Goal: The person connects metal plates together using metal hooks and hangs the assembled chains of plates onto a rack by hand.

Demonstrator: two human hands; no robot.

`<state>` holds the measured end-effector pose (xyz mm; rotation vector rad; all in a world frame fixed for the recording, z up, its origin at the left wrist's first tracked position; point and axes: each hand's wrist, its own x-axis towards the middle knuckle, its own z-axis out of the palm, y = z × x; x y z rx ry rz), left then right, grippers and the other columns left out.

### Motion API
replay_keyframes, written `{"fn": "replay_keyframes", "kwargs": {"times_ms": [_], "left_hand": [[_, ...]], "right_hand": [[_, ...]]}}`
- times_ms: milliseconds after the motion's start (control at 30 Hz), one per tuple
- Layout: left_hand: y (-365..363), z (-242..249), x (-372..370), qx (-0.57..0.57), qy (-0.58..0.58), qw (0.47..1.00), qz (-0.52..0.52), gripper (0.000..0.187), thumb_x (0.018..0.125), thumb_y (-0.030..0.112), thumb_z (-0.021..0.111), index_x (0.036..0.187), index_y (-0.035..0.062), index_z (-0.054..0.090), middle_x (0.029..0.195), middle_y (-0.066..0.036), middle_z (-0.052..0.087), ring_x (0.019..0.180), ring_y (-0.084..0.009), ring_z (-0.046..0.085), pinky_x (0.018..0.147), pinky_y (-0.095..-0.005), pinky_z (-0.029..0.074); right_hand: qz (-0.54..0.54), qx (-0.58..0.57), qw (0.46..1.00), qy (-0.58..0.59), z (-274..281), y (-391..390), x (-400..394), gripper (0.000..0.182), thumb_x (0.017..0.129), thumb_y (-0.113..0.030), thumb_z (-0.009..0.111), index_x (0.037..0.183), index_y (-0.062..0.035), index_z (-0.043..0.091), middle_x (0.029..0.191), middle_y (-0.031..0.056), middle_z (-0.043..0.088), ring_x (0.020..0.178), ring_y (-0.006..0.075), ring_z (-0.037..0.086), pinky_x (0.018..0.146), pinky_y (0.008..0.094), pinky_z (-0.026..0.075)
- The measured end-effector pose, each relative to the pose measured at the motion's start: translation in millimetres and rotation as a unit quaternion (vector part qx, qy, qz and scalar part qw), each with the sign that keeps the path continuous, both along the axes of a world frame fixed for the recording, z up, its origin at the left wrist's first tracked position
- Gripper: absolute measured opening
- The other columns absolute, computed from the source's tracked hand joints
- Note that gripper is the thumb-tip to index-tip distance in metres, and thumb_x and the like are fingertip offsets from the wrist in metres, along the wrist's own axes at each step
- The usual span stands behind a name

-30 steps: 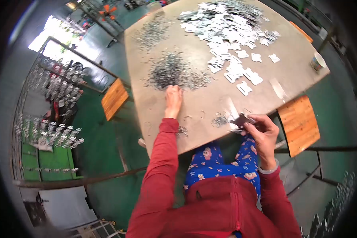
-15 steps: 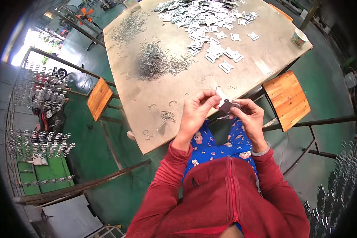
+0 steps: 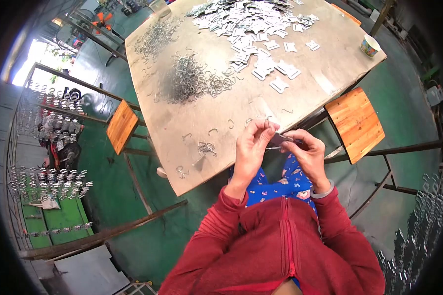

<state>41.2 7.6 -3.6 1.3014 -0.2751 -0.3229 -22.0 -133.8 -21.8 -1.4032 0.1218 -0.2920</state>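
Observation:
Between my two hands, above my lap at the table's near edge, is a small flat metal plate (image 3: 278, 140), seen dark and nearly edge-on. My left hand (image 3: 252, 146) pinches its left end between thumb and fingers. On the other end my right hand (image 3: 307, 150) is closed, its thumb and fingertips hiding much of the plate. Loose bent wire hooks (image 3: 207, 148) lie on the table left of my left hand. Further back sits a tangled heap of the same hooks (image 3: 187, 76). Beyond it spreads a large pile of flat metal plates (image 3: 251, 24).
The table (image 3: 157, 115) has a paper cup (image 3: 370, 45) at its right corner. Wooden stools stand at the left (image 3: 122, 127) and right (image 3: 355, 124). Racks of hanging metal pieces are at the left (image 3: 49, 179) and lower right (image 3: 413, 236). An orange fan (image 3: 102, 20) stands far back.
The plate has turned from showing its bright face to nearly edge-on. My left hand has shifted right and slightly down, closer to my right hand.

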Motion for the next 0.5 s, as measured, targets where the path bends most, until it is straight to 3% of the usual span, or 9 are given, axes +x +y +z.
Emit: {"fn": "replay_keyframes", "kwargs": {"times_ms": [133,200,267,300,400,433,500], "left_hand": [[-2,-1,-4,-0.008,-0.065,0.998,0.011,0.012,0.091,0.01,0.056,0.096,-0.0005,0.054,0.092,-0.008,0.062,0.089,-0.0138,0.058,0.081,-0.0262,0.046],[-2,-1,-7,0.006,-0.07,0.997,0.016,0.011,0.09,0.008,0.056,0.097,-0.0005,0.054,0.092,-0.008,0.062,0.089,-0.0141,0.059,0.082,-0.0267,0.046],[-4,-6,-7,0.004,-0.083,0.996,0.016,0.01,0.089,0.006,0.057,0.096,-0.0009,0.053,0.092,-0.009,0.061,0.09,-0.0151,0.058,0.084,-0.0283,0.046],[-5,-7,-9,-0.005,-0.089,0.996,0.017,0.01,0.089,0.005,0.057,0.096,-0.0011,0.053,0.092,-0.008,0.061,0.091,-0.0153,0.058,0.084,-0.0288,0.046],[-6,-9,-11,-0.01,-0.085,0.996,0.014,0.008,0.089,0.004,0.056,0.095,-0.0009,0.053,0.092,-0.008,0.06,0.092,-0.0163,0.058,0.086,-0.0307,0.046],[-6,-8,-13,-0.011,-0.083,0.996,0.014,0.008,0.089,0.004,0.056,0.096,-0.0008,0.053,0.092,-0.008,0.06,0.092,-0.0164,0.058,0.086,-0.0309,0.046],[-5,-4,-15,-0.017,-0.078,0.997,0.008,0.007,0.09,0.003,0.055,0.096,-0.0004,0.053,0.092,-0.007,0.059,0.092,-0.0163,0.058,0.086,-0.0308,0.046]], "right_hand": [[0.024,0.004,0.999,0.023,-2,-35,23,0.018,0.086,-0.005,0.058,0.101,0.0029,0.065,0.09,0.0104,0.067,0.068,0.0118,0.061,0.064,0.023,0.049],[-0.014,-0.16,0.984,0.083,4,-47,54,0.023,0.087,-0.015,0.06,0.1,0.002,0.066,0.09,0.0139,0.067,0.067,0.0126,0.062,0.065,0.0236,0.049],[-0.048,-0.271,0.957,0.094,-24,-54,98,0.03,0.085,-0.025,0.063,0.099,0.0018,0.066,0.087,0.0176,0.067,0.068,0.0179,0.064,0.066,0.0269,0.05],[-0.059,-0.35,0.934,0.046,-47,-59,121,0.032,0.081,-0.024,0.065,0.099,0.0023,0.063,0.092,0.0192,0.063,0.081,0.0269,0.062,0.072,0.0334,0.049],[-0.076,-0.615,0.783,-0.049,-80,-66,164,0.032,0.077,-0.02,0.065,0.099,0.0021,0.057,0.097,0.0187,0.056,0.094,0.0327,0.054,0.079,0.0392,0.046],[-0.063,-0.636,0.769,-0.022,-86,-66,174,0.025,0.078,-0.013,0.057,0.098,0.0008,0.052,0.098,0.0184,0.05,0.098,0.0342,0.047,0.081,0.0418,0.042],[-0.047,-0.633,0.77,-0.069,-98,-78,187,0.022,0.081,-0.009,0.051,0.101,0.0011,0.051,0.097,0.0191,0.051,0.096,0.0349,0.049,0.079,0.0428,0.042]]}}
